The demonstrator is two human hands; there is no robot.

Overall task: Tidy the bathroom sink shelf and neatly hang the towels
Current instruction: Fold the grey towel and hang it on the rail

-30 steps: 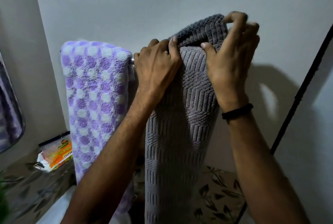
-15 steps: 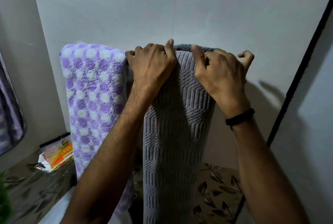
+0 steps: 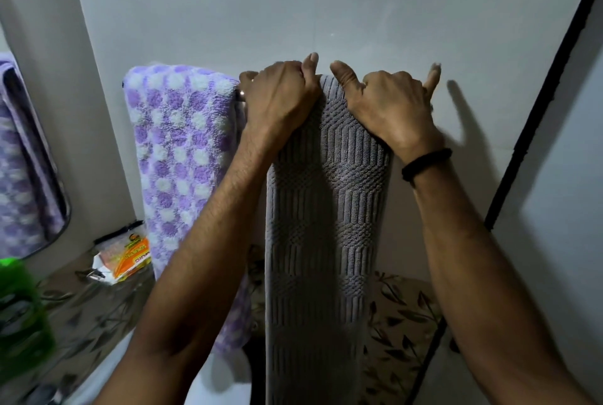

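A grey ribbed towel point(image 3: 326, 225) hangs folded over a wall rail and reaches down past the frame's bottom. My left hand point(image 3: 280, 98) grips its top left edge at the rail. My right hand point(image 3: 388, 107) presses on its top right edge, thumb on the fold, little finger raised. A purple-and-white dotted towel point(image 3: 182, 156) hangs on the same rail just to the left, close beside my left hand. A short bit of the metal rail point(image 3: 240, 94) shows between the two towels.
A mirror point(image 3: 26, 160) on the left wall reflects the dotted towel. On the leaf-patterned shelf point(image 3: 85, 303) below lie an orange packet point(image 3: 130, 258) and a blurred green object point(image 3: 19, 313). A black vertical bar point(image 3: 535, 117) runs along the right wall.
Both hands have brought the raised bunch of grey towel down over the rail and flattened it. The right hand sank from above the rail onto the fold.
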